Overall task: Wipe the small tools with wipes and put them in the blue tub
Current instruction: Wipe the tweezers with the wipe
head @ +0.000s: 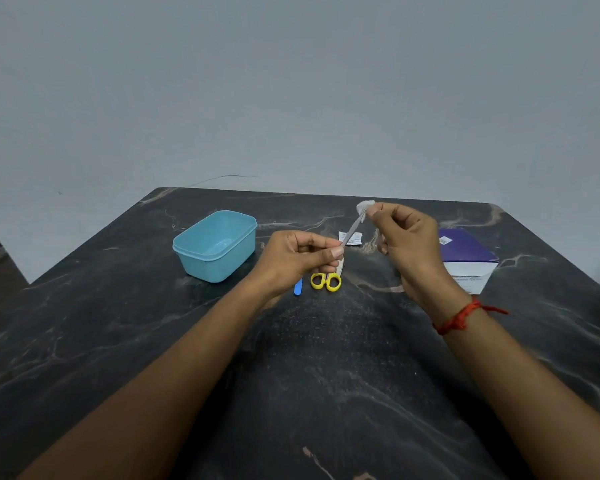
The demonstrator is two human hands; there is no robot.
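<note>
Tool (352, 230) is pinched low by left hand (302, 258), for steadiness. Wipe (364, 206) is squeezed round its tip by right hand (400, 237).

No word, brand or number can be read here. The purple and white box (465, 252) at the right of the worktop (326, 358) bears a small white label (445, 240) on its purple top, with a dark square pattern like a scan code, too small to make out. Its white front face carries lines of faint grey print, blurred beyond reading. The torn white sachet (353, 239) lying farther back on the worktop shows a few lines of blue print, also illegible.
</note>
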